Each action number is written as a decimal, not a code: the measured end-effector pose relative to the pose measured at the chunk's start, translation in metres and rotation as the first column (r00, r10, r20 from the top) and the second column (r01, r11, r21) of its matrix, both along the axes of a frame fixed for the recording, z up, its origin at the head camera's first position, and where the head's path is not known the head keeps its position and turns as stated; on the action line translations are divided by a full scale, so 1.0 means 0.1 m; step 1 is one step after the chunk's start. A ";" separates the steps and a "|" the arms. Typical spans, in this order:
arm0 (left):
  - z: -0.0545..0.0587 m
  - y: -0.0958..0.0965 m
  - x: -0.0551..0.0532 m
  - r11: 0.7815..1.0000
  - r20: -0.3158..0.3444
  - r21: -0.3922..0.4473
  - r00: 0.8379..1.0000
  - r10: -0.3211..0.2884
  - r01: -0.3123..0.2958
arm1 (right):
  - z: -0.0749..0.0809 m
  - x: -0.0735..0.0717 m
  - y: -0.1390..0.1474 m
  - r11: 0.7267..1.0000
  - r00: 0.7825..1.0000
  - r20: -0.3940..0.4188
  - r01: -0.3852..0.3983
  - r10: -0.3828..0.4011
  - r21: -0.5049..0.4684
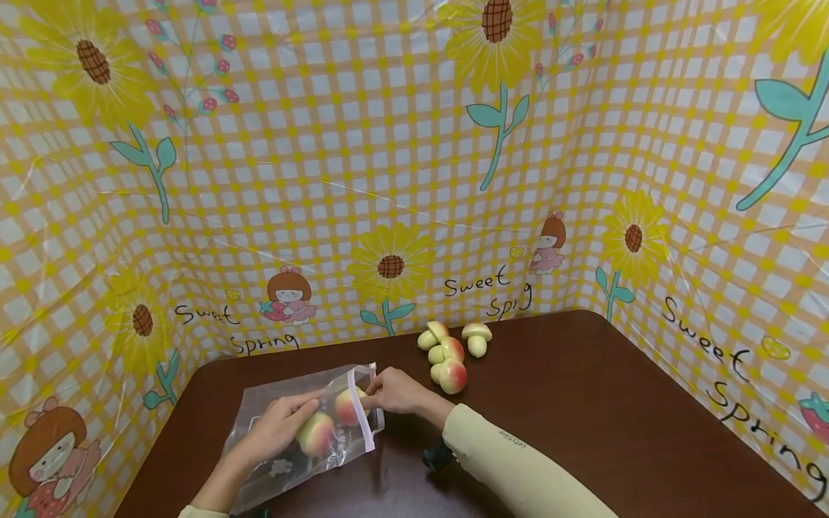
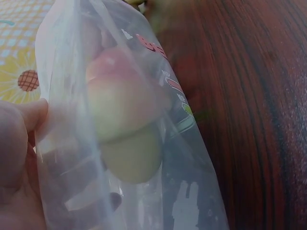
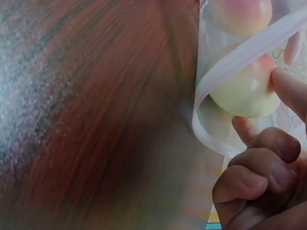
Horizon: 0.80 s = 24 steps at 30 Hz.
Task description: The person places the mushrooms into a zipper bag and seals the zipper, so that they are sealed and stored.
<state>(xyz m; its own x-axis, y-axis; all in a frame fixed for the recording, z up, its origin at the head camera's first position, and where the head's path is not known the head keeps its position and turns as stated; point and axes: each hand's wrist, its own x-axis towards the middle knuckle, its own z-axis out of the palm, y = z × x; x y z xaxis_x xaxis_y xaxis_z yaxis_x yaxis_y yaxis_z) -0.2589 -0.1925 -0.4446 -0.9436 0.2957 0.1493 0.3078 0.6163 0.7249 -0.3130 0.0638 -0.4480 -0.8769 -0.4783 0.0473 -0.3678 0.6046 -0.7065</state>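
Note:
A clear zip bag (image 1: pixel 259 410) with a pale pink zip edge lies tilted above the table's left part. My left hand (image 1: pixel 278 428) grips its side, thumb on the near face in the head view. Inside the bag is a toy mushroom (image 2: pixel 124 100) with a pink-and-yellow cap and a pale stem. My right hand (image 1: pixel 395 392) is at the bag's mouth, its thumb and a finger pinching a second toy mushroom (image 3: pixel 247 91) just inside the opening. Its other fingers are curled, in the right wrist view. Plastic partly blurs both mushrooms.
Several more toy mushrooms (image 1: pixel 447 352) lie clustered at the back of the dark brown table (image 1: pixel 550 403), with one pale mushroom (image 1: pixel 477 338) a little to their right. A checked, sunflower-printed cloth (image 1: pixel 337 180) hangs round the back and sides.

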 end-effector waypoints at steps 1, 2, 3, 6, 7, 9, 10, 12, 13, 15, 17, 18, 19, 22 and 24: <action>0.00 0.00 0.00 1.000 -0.003 -0.002 1.000 0.004 -0.004 | -0.01 0.00 0.00 1.000 1.000 0.000 -0.014 0.014 0.003; 0.00 0.00 0.00 1.000 -0.006 -0.006 1.000 0.009 -0.009 | -0.01 0.00 -0.01 1.000 1.000 -0.002 -0.028 0.028 0.004; 0.00 0.00 -0.01 1.000 -0.007 -0.010 1.000 0.011 -0.011 | -0.02 -0.01 -0.01 0.999 0.999 -0.002 -0.040 0.040 0.004; 0.00 0.01 0.00 1.000 -0.005 -0.018 1.000 0.025 -0.025 | -0.02 -0.01 -0.04 0.998 0.998 -0.004 -0.064 0.064 -0.005; 0.00 0.00 0.00 0.999 -0.005 -0.019 1.000 0.026 -0.026 | -0.02 -0.01 -0.05 0.998 0.998 0.003 -0.070 0.070 -0.006; 0.00 0.00 0.00 1.000 -0.004 -0.013 1.000 0.025 -0.025 | -0.01 0.00 -0.07 0.996 0.996 0.013 -0.086 0.086 -0.016; 0.00 0.00 0.00 1.000 -0.003 -0.005 1.000 0.025 -0.025 | -0.01 0.00 -0.08 0.995 0.995 0.022 -0.094 0.094 -0.020; 0.01 0.00 0.01 1.000 -0.005 0.009 1.000 0.018 -0.018 | 0.00 0.00 -0.09 0.994 0.993 0.035 -0.110 0.111 -0.021; 0.01 0.00 0.00 1.000 -0.009 0.012 1.000 0.015 -0.015 | 0.01 0.01 -0.11 0.992 0.992 0.039 -0.120 0.121 -0.024; 0.02 0.00 0.01 1.000 -0.010 0.016 1.000 0.014 -0.014 | 0.02 0.01 -0.13 0.990 0.990 0.042 -0.136 0.137 -0.023; 0.02 0.00 0.00 1.000 -0.011 0.015 1.000 0.013 -0.013 | 0.02 0.02 -0.15 0.989 0.988 0.047 -0.147 0.148 -0.028; 0.02 0.00 0.00 1.000 -0.010 0.016 1.000 0.012 -0.012 | 0.03 0.02 -0.16 0.988 0.987 0.056 -0.152 0.154 -0.035; 0.02 0.00 0.01 1.000 -0.010 0.013 1.000 0.013 -0.013 | 0.03 0.03 -0.17 0.987 0.985 0.062 -0.157 0.159 -0.042; 0.03 0.01 0.01 1.000 -0.012 0.007 1.000 0.017 -0.016 | 0.03 0.04 -0.19 0.984 0.982 0.078 -0.170 0.174 -0.057; 0.03 0.01 0.01 1.000 -0.014 0.003 1.000 0.019 -0.019 | 0.03 0.05 -0.20 0.982 0.978 0.101 -0.174 0.181 -0.072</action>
<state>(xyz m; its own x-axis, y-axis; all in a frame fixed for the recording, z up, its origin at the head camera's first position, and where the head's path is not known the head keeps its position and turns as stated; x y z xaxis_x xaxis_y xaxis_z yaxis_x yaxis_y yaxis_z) -0.2580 -0.1917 -0.4416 -0.9468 0.2773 0.1630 0.3060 0.6200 0.7225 -0.3082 0.0435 -0.4451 -0.7800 -0.6258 -0.0070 -0.3862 0.4900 -0.7815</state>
